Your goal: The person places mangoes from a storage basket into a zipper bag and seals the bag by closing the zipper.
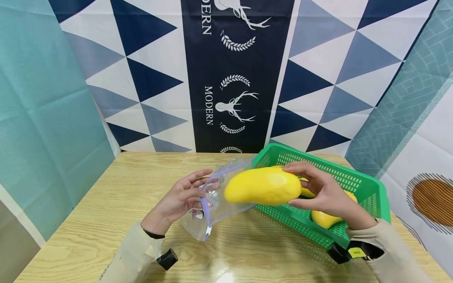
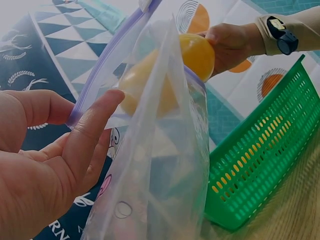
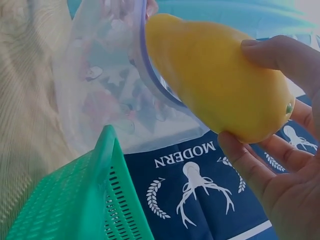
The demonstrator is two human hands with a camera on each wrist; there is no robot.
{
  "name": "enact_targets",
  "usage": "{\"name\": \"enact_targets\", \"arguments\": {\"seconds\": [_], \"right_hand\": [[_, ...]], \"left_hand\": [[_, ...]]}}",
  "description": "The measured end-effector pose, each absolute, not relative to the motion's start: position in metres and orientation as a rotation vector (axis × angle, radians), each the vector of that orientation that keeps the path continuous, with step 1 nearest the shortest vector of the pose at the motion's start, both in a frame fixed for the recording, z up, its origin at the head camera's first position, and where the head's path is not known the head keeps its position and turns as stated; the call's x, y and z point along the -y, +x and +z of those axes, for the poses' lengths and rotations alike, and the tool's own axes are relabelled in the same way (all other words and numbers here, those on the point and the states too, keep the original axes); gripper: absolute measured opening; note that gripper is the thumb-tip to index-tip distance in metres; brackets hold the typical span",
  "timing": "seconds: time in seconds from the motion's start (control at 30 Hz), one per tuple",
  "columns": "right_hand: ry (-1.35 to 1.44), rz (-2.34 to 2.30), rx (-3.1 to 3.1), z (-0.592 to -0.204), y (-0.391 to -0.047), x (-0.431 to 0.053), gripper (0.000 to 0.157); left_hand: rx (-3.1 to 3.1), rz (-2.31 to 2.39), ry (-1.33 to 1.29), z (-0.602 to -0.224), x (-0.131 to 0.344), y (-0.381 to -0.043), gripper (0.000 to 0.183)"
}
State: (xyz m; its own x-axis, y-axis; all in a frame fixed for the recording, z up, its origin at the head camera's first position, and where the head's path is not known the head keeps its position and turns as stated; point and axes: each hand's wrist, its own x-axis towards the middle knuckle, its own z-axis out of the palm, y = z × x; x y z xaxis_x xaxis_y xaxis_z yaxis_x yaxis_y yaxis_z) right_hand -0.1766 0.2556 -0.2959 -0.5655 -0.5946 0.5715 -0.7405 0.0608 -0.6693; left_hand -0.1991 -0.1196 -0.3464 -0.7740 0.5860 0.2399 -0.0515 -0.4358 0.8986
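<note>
My right hand (image 1: 325, 194) grips a large yellow mango-shaped fruit (image 1: 263, 186) by its wide end, thumb on one side and fingers on the other. The fruit's narrow end points left, into the mouth of a clear zip bag (image 1: 231, 210). In the right wrist view, a small green spot marks the wide end of the fruit (image 3: 215, 75). My left hand (image 1: 180, 198) pinches the purple zip edge of the bag, keeping the mouth apart. The left wrist view has the fruit (image 2: 150, 85) partly behind the bag's clear film. Printed cartoon figures show on the bag (image 3: 107, 85).
A green perforated basket (image 1: 382, 196) stands on the right of the wooden table (image 1: 116, 204), holding several more yellow fruits (image 1: 323, 220). Patterned cloth (image 1: 233, 78) hangs behind the table. A white zip slider (image 1: 208, 231) sits at the bag's near corner.
</note>
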Motion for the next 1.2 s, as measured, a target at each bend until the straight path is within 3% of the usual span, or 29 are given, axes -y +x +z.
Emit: {"name": "enact_targets", "arguments": {"seconds": [0.37, 1.2], "right_hand": [[1.354, 1.426, 2.228, -0.297, -0.173, -0.247, 0.068], [1.065, 1.19, 2.376, -0.299, -0.164, -0.212, 0.063]], "left_hand": [[-1.391, 2.203, 0.849, -0.35, 0.12, -0.2, 0.057], [-1.409, 2.235, 0.695, -0.345, 0.113, -0.194, 0.059]]}}
